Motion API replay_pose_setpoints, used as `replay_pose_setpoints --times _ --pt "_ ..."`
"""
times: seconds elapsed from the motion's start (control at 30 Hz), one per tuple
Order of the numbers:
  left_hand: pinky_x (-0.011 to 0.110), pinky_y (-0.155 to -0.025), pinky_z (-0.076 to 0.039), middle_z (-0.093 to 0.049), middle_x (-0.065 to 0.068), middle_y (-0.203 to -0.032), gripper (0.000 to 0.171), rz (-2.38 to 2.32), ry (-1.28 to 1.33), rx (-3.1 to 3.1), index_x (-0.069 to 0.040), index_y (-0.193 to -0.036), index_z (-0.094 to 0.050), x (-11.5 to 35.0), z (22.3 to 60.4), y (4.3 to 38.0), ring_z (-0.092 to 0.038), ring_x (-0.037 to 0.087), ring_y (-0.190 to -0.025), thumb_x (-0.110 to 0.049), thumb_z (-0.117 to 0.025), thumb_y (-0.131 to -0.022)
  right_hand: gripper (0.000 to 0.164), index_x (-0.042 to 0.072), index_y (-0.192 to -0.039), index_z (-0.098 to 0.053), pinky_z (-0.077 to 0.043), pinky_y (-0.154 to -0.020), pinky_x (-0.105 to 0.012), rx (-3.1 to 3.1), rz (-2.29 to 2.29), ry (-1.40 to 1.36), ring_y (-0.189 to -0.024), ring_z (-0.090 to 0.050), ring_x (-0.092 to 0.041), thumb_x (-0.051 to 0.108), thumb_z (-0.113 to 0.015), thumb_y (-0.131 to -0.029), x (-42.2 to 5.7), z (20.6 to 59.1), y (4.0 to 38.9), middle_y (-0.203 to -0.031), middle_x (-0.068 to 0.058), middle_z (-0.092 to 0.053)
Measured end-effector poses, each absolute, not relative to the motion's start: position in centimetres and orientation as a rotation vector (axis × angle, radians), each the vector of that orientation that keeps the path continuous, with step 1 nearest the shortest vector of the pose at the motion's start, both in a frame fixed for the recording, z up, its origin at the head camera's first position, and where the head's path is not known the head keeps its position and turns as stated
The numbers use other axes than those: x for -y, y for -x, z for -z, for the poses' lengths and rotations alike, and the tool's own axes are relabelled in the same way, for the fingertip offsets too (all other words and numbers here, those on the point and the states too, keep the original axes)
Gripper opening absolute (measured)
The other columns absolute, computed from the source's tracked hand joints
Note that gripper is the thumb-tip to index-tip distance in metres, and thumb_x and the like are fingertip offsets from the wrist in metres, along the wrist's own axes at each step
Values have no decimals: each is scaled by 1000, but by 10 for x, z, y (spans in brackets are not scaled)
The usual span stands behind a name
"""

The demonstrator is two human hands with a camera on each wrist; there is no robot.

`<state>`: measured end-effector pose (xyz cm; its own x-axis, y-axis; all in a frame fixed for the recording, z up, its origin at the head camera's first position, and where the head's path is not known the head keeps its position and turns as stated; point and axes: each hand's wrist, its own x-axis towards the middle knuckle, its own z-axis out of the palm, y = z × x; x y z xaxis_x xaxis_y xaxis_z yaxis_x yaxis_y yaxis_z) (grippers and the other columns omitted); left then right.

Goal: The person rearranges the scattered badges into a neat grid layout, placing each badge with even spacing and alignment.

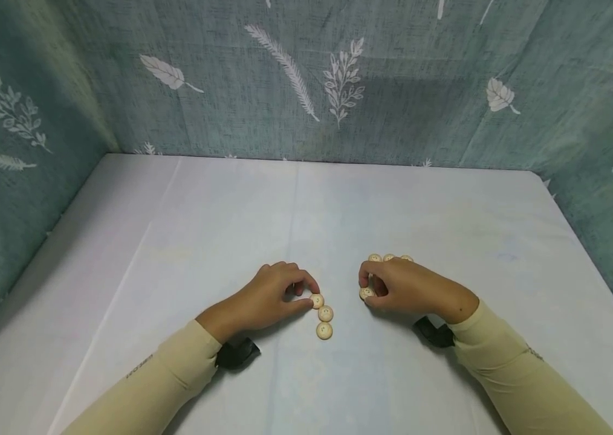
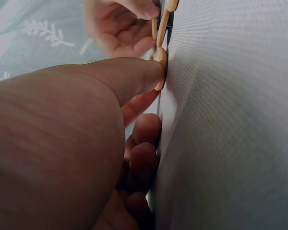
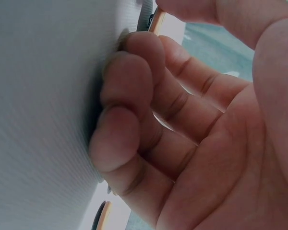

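Observation:
Thumb and index finger of my left hand [image 1: 268,299] pinch a round cream button [image 1: 317,301] by its edges, low at the white tabletop. Two more buttons [image 1: 325,313] [image 1: 324,330] lie nearer me, forming a short bent line with it. My right hand [image 1: 412,289] pinches another button [image 1: 366,293] between thumb and index finger, its other fingers curled beneath the palm. In the right wrist view that button [image 3: 157,20] shows edge-on at the fingertips. Just behind the right hand sits a row of buttons [image 1: 374,257], partly covered by the hand.
The white-covered table [image 1: 219,211] spreads out on all sides of the hands. Green cloth [image 1: 219,78] with white leaf prints hangs behind it and at both sides. Black straps [image 1: 238,354] circle the wrists below the beige sleeves.

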<state>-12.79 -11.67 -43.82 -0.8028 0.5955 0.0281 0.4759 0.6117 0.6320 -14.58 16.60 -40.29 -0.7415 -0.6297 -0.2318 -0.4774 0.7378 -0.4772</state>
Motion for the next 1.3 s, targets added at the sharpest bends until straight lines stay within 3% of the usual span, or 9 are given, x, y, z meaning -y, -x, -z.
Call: replay_pose_setpoints --times 1.3 --pt "34 -81 -30 -53 -13 -84 12 -936 -869 -2651 -30 -102 -70 117 437 129 -47 6 -84 -30 -75 -91 15 18 -95 -58 -39 -57 -21 -2639 483 905 -58 -45 -1 19 -71 -87 -159 405 145 -64 12 -50"
